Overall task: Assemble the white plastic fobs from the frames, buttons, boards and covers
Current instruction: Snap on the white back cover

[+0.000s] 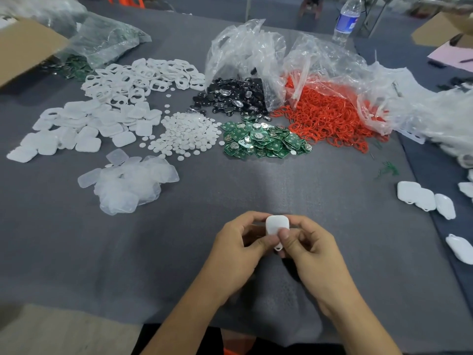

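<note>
While aloft, fob between both grips

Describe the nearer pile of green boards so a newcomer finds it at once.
Find the two crumpled clear bags in the middle of the grey table. Just in front of them, between the small white discs and the red rings, lies the board pile. Unlike its white, black and red neighbours, it is bright green.

both hands pinch white fob over grey bench | left hand, right hand | green boards, round white buttons beyond
</note>
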Demonstrator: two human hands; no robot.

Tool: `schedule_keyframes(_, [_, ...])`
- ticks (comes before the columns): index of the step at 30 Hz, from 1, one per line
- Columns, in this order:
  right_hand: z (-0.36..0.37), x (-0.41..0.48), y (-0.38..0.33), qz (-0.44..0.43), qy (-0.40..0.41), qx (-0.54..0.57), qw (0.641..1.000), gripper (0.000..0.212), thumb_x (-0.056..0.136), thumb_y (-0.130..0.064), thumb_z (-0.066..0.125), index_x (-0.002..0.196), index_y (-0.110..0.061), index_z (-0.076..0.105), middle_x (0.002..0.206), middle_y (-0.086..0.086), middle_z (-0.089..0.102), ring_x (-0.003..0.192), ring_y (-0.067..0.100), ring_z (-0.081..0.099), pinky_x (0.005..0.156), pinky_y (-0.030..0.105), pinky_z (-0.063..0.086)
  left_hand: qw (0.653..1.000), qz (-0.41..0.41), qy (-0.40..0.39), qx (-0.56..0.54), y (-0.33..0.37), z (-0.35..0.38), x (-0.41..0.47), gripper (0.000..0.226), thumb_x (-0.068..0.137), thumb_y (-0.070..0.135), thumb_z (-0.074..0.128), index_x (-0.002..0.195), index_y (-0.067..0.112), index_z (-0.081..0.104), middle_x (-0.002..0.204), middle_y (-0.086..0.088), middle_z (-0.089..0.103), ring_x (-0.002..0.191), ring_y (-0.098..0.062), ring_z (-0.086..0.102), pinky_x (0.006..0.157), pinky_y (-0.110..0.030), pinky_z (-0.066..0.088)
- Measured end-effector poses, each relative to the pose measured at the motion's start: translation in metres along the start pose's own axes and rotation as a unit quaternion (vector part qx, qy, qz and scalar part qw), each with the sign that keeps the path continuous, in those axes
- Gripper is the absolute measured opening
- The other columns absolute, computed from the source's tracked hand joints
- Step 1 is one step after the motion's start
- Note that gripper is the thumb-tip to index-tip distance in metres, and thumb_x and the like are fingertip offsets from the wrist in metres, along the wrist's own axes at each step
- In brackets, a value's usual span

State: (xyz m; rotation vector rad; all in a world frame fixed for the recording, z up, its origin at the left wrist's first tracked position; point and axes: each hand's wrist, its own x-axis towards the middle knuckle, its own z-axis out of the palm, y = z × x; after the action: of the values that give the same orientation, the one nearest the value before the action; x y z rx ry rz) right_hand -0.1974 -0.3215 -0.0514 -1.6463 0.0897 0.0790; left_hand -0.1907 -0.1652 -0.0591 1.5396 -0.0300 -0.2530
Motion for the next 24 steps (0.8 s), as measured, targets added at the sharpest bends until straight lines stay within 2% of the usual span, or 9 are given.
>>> schedule_keyframes(6, [-0.023,-0.009,0.004,0.037,0.043,-0.024,0.998,0.015,0.101,-0.017,0.057,0.106,-0.027,0.067,0.08,0.013,0.072,0.066,0.014,0.062,0.066,0.027,0.052,1.0,0.011,0.004,-0.007,-0.001,0.034,0.003,0.023,0.092,0.016,0.077,0.111,0.029,0.074,0.098,0.003,0.079,0.095,-0.014,0.076,0.09,-0.041,0.061])
schedule_keyframes(10, [-0.053,-0.016,0.007,0.021,0.159,-0.034,0.986,0.021,0.099,-0.016,0.061,0.111,-0.032,0.064,0.086,0.007,0.075,0.08,0.02,0.073,0.074,0.031,0.057,0.999,0.031,0.043,0.013,-0.007,0.079,0.016,0.022,0.086,0.016,0.082,0.1,0.031,0.074,0.091,0.012,0.077,0.086,-0.004,0.074,0.084,-0.026,0.06])
schedule_keyframes(13, [-0.086,-0.022,0.012,0.026,0.259,-0.045,0.964,0.015,0.098,-0.013,0.062,0.11,-0.02,0.059,0.09,0.008,0.075,0.081,0.018,0.073,0.068,0.02,0.055,0.999,0.022,0.002,0.037,-0.009,0.122,0.03,0.022,0.09,0.011,0.076,0.104,0.028,0.075,0.091,0.014,0.077,0.086,-0.002,0.073,0.085,-0.026,0.06])
schedule_keyframes(14, [-0.098,-0.023,0.013,0.035,0.282,-0.056,0.957,0.013,0.098,-0.012,0.062,0.11,-0.017,0.059,0.093,0.009,0.074,0.083,0.018,0.073,0.069,0.02,0.055,0.998,0.02,-0.011,0.051,-0.009,0.136,0.034,0.022,0.092,0.011,0.073,0.106,0.027,0.076,0.092,0.014,0.077,0.086,-0.001,0.072,0.085,-0.024,0.059])
schedule_keyframes(17, [-0.136,-0.026,0.015,0.052,0.327,-0.118,0.936,0.012,0.096,-0.01,0.064,0.106,-0.017,0.064,0.099,0.005,0.073,0.092,0.019,0.071,0.085,0.036,0.056,0.992,0.037,-0.036,0.118,-0.005,0.176,0.044,0.02,0.093,0.014,0.071,0.111,0.023,0.075,0.098,0.011,0.077,0.09,0.0,0.071,0.081,-0.013,0.053])
schedule_keyframes(19, [-0.158,-0.025,0.013,0.06,0.349,-0.165,0.92,0.016,0.096,-0.009,0.062,0.105,-0.02,0.069,0.099,-0.003,0.073,0.093,0.013,0.07,0.087,0.035,0.054,0.98,0.058,-0.057,0.182,-0.003,0.199,0.052,0.021,0.095,0.019,0.069,0.115,0.021,0.074,0.106,0.004,0.078,0.1,-0.011,0.07,0.088,-0.025,0.055])
schedule_keyframes(21, [-0.176,-0.024,0.013,0.067,0.379,-0.209,0.899,0.018,0.095,-0.012,0.063,0.106,-0.023,0.071,0.097,-0.008,0.073,0.093,0.013,0.069,0.088,0.033,0.052,0.951,0.104,-0.068,0.284,-0.002,0.221,0.06,0.02,0.098,0.027,0.065,0.115,0.019,0.073,0.107,-0.001,0.077,0.104,-0.023,0.064,0.092,-0.038,0.05])
schedule_keyframes(24, [-0.194,-0.02,0.016,0.068,0.438,-0.264,0.857,0.018,0.092,-0.019,0.068,0.109,-0.025,0.07,0.092,-0.005,0.071,0.084,0.013,0.065,0.084,0.027,0.046,0.899,0.172,-0.068,0.398,-0.002,0.247,0.064,0.025,0.102,0.035,0.054,0.103,0.016,0.071,0.102,-0.007,0.072,0.101,-0.031,0.054,0.09,-0.041,0.041])
